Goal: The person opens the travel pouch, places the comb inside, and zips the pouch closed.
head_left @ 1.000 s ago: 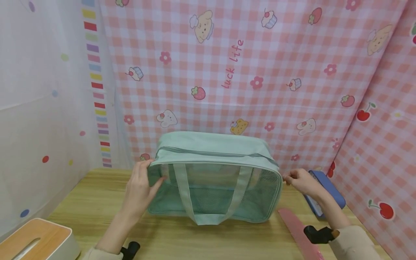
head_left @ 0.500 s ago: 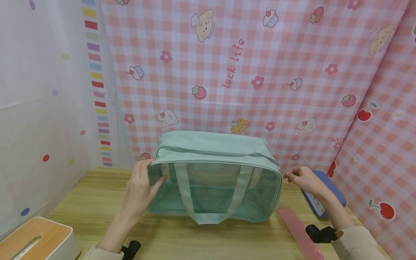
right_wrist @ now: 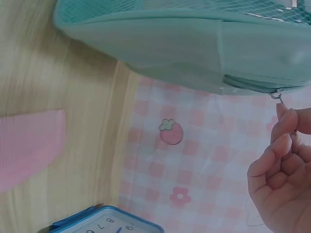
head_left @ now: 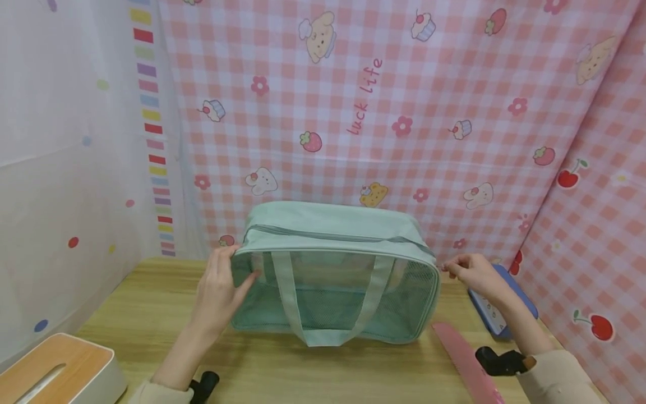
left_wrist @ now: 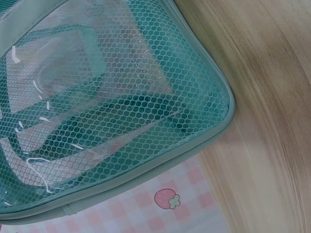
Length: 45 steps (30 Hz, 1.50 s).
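Observation:
A mint-green travel bag (head_left: 330, 292) with a clear mesh front stands upright on the table, its strap handle hanging down the front. A grey zipper (head_left: 323, 233) runs along its top and continues over the right end. My left hand (head_left: 217, 292) holds the bag's upper left corner, thumb on the front panel and fingers at the side edge; the left wrist view shows the mesh front (left_wrist: 146, 97) but no hand. At the right end, my right hand (right_wrist: 282, 170) pinches the small metal zipper pull (right_wrist: 277, 95) between thumb and forefinger, the remaining fingers curled.
A white tissue box (head_left: 65, 370) with a wooden lid stands at the front left. To the right lies a pink flat item (head_left: 464, 359) with a toothed edge, like a comb. Behind the right forearm is a blue-framed thing (head_left: 492, 308) with a numbered face. Patterned cloth (head_left: 323, 112) hangs behind.
My right hand has risen slightly beside the bag's right end, fingers still pinched together. My left hand stays on the corner, and the bag keeps its place.

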Motion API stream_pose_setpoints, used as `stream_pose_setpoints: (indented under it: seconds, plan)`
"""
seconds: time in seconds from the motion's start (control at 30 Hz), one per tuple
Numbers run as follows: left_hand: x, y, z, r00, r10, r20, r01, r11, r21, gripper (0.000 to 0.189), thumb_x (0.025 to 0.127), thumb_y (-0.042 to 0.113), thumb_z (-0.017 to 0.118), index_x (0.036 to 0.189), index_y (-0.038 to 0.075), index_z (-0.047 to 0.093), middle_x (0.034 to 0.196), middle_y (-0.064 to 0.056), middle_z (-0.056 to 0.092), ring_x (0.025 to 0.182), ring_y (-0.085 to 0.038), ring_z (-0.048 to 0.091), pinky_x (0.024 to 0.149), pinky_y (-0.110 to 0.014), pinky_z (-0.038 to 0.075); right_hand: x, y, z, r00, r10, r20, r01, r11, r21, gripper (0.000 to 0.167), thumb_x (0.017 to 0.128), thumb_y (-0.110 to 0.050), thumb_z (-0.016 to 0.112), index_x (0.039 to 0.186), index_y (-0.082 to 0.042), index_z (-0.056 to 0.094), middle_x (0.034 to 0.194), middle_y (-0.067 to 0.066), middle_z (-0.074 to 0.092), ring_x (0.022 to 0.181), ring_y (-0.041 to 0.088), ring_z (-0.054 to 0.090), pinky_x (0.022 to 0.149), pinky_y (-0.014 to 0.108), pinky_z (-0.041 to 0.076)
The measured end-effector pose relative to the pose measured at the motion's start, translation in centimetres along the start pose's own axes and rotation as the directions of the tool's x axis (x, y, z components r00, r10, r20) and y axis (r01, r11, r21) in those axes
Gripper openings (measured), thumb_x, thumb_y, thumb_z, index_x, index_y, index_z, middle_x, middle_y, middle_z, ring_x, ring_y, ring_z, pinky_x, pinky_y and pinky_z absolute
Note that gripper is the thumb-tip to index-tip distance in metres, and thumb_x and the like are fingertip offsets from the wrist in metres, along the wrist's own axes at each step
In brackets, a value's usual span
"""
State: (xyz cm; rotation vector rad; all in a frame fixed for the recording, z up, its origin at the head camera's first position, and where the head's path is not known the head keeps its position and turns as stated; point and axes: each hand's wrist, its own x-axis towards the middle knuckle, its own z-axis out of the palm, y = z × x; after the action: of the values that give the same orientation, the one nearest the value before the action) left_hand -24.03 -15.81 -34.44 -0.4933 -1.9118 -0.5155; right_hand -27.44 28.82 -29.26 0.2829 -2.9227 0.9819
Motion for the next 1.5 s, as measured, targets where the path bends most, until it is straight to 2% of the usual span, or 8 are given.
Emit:
stream_pose_setpoints:
  seconds: [0.27, 0.33, 0.53, 0.77, 1.0, 1.13, 1.37, 1.5]
  plan:
    - [0.2, 0.1, 0.1, 1.000, -0.001, 0.001, 0.001, 1.000, -0.010, 0.062, 0.057, 0.003, 0.084, 0.105, -0.012, 0.048, 0.099, -0.021, 0.053, 0.090, -0.030, 0.053, 0.076, -0.038, 0.050, 0.0, -1.5, -0.8, 0.995, 0.012, -0.101, -0.011, 1.000, 0.008, 0.034, 0.094, -0.024, 0.046, 0.085, 0.003, 0.063, 0.069, 0.003, 0.053, 0.047, 0.005, 0.027, 0.040, 0.023, 0.030]
    - [0.2, 0.0, 0.2, 1.000, 0.000, -0.001, 0.000, 1.000, -0.011, 0.062, 0.057, 0.003, 0.084, 0.105, -0.012, 0.048, 0.099, -0.021, 0.053, 0.090, -0.030, 0.053, 0.076, -0.038, 0.050, 0.0, -1.8, -1.0, 0.992, 0.010, -0.123, -0.008, 1.000, 0.013, 0.036, 0.094, -0.028, 0.047, 0.087, 0.003, 0.064, 0.076, 0.006, 0.057, 0.048, 0.006, 0.028, 0.041, 0.024, 0.031]
    - [0.1, -0.1, 0.3, 1.000, 0.003, 0.001, -0.003, 1.000, -0.001, 0.063, 0.057, 0.004, 0.085, 0.106, -0.012, 0.048, 0.098, -0.022, 0.053, 0.089, -0.031, 0.053, 0.073, -0.040, 0.052, 0.2, -2.1, -1.1, 0.987, 0.037, -0.153, -0.031, 0.999, 0.042, 0.038, 0.094, -0.031, 0.049, 0.088, 0.004, 0.063, 0.079, 0.005, 0.060, 0.052, 0.006, 0.034, 0.044, 0.024, 0.034]
    - [0.1, 0.0, 0.4, 1.000, -0.002, 0.002, 0.002, 1.000, -0.001, 0.063, 0.057, 0.003, 0.084, 0.107, -0.011, 0.048, 0.098, -0.022, 0.052, 0.088, -0.031, 0.054, 0.072, -0.040, 0.052, 0.1, -2.3, -1.0, 0.984, 0.063, -0.168, -0.049, 0.995, 0.085, 0.039, 0.094, -0.032, 0.048, 0.093, 0.005, 0.062, 0.074, 0.002, 0.054, 0.058, 0.006, 0.040, 0.050, 0.024, 0.038]
    - [0.1, 0.1, 0.3, 1.000, -0.005, -0.012, 0.005, 1.000, -0.006, 0.062, 0.057, 0.003, 0.084, 0.106, -0.012, 0.049, 0.097, -0.021, 0.053, 0.087, -0.030, 0.054, 0.071, -0.039, 0.052, 0.0, -2.4, -0.7, 0.979, 0.064, -0.193, -0.033, 0.987, 0.158, 0.031, 0.093, -0.030, 0.049, 0.081, -0.003, 0.060, 0.066, -0.008, 0.052, 0.061, 0.006, 0.039, 0.050, 0.023, 0.036]
    - [0.0, 0.1, 0.2, 1.000, -0.015, -0.006, 0.015, 1.000, -0.006, 0.062, 0.058, 0.004, 0.084, 0.107, -0.011, 0.048, 0.098, -0.021, 0.053, 0.087, -0.029, 0.054, 0.071, -0.039, 0.052, 0.1, -2.7, -0.4, 0.972, 0.055, -0.229, -0.007, 0.978, 0.206, 0.028, 0.092, -0.028, 0.051, 0.072, -0.010, 0.057, 0.059, -0.014, 0.050, 0.054, 0.004, 0.036, 0.044, 0.023, 0.032]
    - [0.0, 0.1, 0.2, 1.000, -0.023, -0.004, 0.023, 1.000, -0.006, 0.063, 0.058, 0.004, 0.084, 0.107, -0.011, 0.048, 0.099, -0.022, 0.053, 0.088, -0.030, 0.054, 0.072, -0.039, 0.052, 0.1, -3.2, -0.2, 0.967, 0.039, -0.254, 0.010, 0.982, 0.189, 0.029, 0.093, -0.029, 0.051, 0.074, -0.009, 0.058, 0.061, -0.013, 0.051, 0.065, 0.004, 0.044, 0.061, 0.020, 0.039]
    - [0.0, 0.1, 0.2, 1.000, -0.025, -0.006, 0.025, 1.000, -0.006, 0.063, 0.058, 0.004, 0.084, 0.107, -0.011, 0.048, 0.099, -0.022, 0.052, 0.088, -0.030, 0.054, 0.073, -0.039, 0.052, 0.1, -3.6, -0.1, 0.965, 0.042, -0.259, 0.014, 0.977, 0.213, 0.027, 0.092, -0.027, 0.051, 0.074, -0.009, 0.058, 0.060, -0.014, 0.051, 0.067, 0.004, 0.047, 0.066, 0.018, 0.041]
